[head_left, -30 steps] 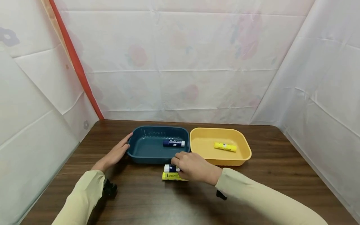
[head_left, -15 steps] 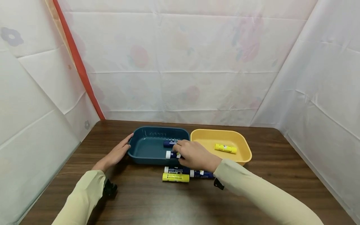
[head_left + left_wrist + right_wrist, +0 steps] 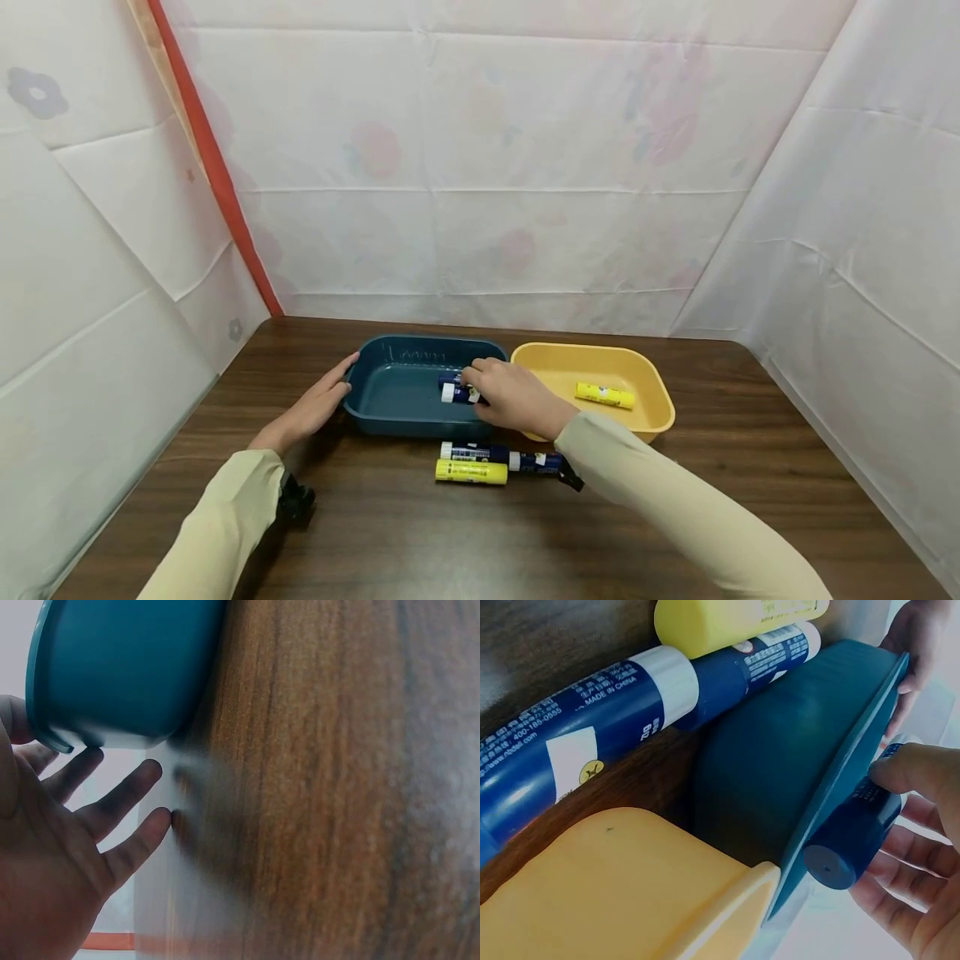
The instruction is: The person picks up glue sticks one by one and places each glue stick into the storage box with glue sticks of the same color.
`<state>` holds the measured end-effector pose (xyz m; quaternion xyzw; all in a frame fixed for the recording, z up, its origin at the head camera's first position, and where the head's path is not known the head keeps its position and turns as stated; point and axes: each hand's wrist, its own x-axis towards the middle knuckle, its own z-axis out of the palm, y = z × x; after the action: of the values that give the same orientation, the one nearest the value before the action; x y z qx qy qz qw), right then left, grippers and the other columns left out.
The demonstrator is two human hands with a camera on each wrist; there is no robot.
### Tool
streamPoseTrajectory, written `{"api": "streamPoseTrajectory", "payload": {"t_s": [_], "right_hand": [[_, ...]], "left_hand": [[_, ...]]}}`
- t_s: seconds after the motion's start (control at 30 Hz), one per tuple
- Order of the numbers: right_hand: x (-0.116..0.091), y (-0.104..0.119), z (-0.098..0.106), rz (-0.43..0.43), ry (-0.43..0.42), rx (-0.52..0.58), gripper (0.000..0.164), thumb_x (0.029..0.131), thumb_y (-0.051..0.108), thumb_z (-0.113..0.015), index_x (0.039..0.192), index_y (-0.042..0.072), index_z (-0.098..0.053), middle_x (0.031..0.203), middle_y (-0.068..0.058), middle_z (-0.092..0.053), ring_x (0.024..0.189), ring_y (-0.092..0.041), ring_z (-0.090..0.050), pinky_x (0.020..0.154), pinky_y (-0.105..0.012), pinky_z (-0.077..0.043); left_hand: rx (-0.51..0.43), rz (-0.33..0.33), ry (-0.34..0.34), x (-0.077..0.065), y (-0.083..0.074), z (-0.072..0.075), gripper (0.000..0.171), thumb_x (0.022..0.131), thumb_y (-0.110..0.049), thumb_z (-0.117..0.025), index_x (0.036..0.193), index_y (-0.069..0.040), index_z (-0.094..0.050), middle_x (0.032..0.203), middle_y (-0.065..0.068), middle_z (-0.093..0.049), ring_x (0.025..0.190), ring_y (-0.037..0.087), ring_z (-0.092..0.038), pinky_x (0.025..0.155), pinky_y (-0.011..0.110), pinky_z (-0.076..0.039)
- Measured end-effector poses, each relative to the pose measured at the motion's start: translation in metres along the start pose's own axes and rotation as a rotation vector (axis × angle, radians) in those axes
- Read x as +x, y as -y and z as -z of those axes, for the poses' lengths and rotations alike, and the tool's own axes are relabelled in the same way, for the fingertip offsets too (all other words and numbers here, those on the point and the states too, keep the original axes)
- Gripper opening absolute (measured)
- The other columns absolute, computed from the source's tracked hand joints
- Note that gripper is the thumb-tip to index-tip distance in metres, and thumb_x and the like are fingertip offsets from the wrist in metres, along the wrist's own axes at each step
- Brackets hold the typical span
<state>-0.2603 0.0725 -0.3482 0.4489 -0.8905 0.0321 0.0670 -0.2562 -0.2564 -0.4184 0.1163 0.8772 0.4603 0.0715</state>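
My right hand [image 3: 517,395] pinches a blue glue stick [image 3: 460,394] with a white cap over the right part of the teal bin [image 3: 393,396]. In the right wrist view the held glue stick [image 3: 859,829] lies between thumb and fingers at the bin's rim. Behind it, another blue glue stick [image 3: 447,381] is in the bin, partly hidden. My left hand [image 3: 309,412] rests against the bin's left end, and in the left wrist view its fingers are spread, some touching the rim. In front of the bin lie two blue glue sticks [image 3: 468,452] and a yellow glue stick [image 3: 471,472].
A yellow bin [image 3: 549,375] stands right beside the teal one, with a yellow glue stick [image 3: 604,395] in it. Both bins are on a dark wooden table [image 3: 390,533]. White patterned sheets [image 3: 465,167] hang behind and along both sides.
My right hand has lifted a blue glue stick from in front of the teal bin and moved it forward over the bin. The left hand stays at the bin's left end.
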Motion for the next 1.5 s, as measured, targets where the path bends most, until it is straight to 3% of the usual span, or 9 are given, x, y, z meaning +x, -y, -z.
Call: {"api": "streamPoseTrajectory", "payload": {"t_s": [0.27, 0.8, 1.5], "right_hand": [[0.013, -0.005, -0.008, -0.002, -0.009, -0.029, 0.025, 0.087, 0.015, -0.068, 0.111, 0.01, -0.064, 0.098, -0.002, -0.061, 0.08, -0.012, -0.056, 0.064, -0.021, -0.048], [0.029, -0.011, -0.027, -0.136, 0.128, -0.055, 0.033, 0.089, 0.021, -0.069, 0.12, 0.012, -0.063, 0.104, -0.001, -0.062, 0.088, -0.012, -0.057, 0.077, -0.025, -0.051], [0.044, -0.006, -0.045, -0.191, 0.226, -0.053, 0.03, 0.089, 0.02, -0.069, 0.118, 0.014, -0.067, 0.107, 0.0, -0.065, 0.091, -0.011, -0.06, 0.081, -0.026, -0.051]], "left_hand": [[0.002, 0.009, 0.001, -0.001, -0.002, 0.0, 0.056, 0.103, -0.018, -0.028, 0.154, -0.01, -0.007, 0.157, 0.023, -0.004, 0.14, 0.045, -0.006, 0.107, 0.065, -0.01], [0.003, -0.004, -0.006, 0.0, 0.0, 0.001, 0.056, 0.103, -0.017, -0.028, 0.154, -0.009, -0.007, 0.157, 0.023, -0.005, 0.141, 0.044, -0.005, 0.107, 0.065, -0.009], [0.002, -0.006, -0.026, 0.0, -0.001, -0.002, 0.056, 0.103, -0.018, -0.029, 0.154, -0.011, -0.01, 0.157, 0.021, -0.007, 0.141, 0.043, -0.007, 0.107, 0.064, -0.011]]}}
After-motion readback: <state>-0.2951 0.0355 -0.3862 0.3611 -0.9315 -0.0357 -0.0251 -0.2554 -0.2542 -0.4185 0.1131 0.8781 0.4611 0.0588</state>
